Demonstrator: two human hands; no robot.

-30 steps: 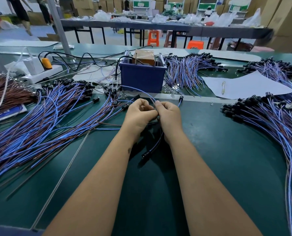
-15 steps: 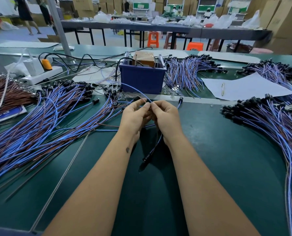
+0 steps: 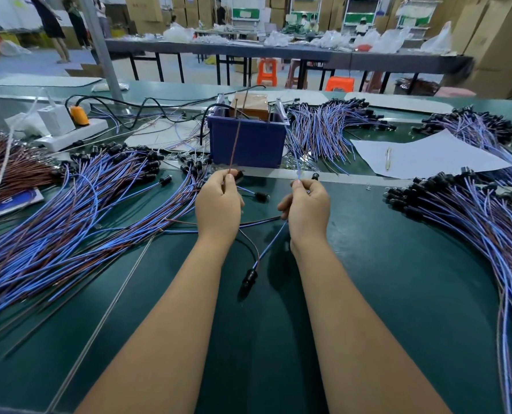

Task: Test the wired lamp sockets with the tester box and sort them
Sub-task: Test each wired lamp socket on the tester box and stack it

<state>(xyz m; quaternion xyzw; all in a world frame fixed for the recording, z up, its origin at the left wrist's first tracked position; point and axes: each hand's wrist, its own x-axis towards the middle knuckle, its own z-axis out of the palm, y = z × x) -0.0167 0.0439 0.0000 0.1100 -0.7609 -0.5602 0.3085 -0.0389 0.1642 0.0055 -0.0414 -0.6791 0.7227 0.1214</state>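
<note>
My left hand [image 3: 219,201] pinches the brown lead [image 3: 234,144], right hand [image 3: 307,206] the blue lead [image 3: 299,171], both pointing up at the tester box [image 3: 247,141] straight ahead, socket [image 3: 248,277] dangling below.

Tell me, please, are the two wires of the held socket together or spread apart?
Spread apart: the left hand pinches the brown wire, the right hand the blue wire.
</note>
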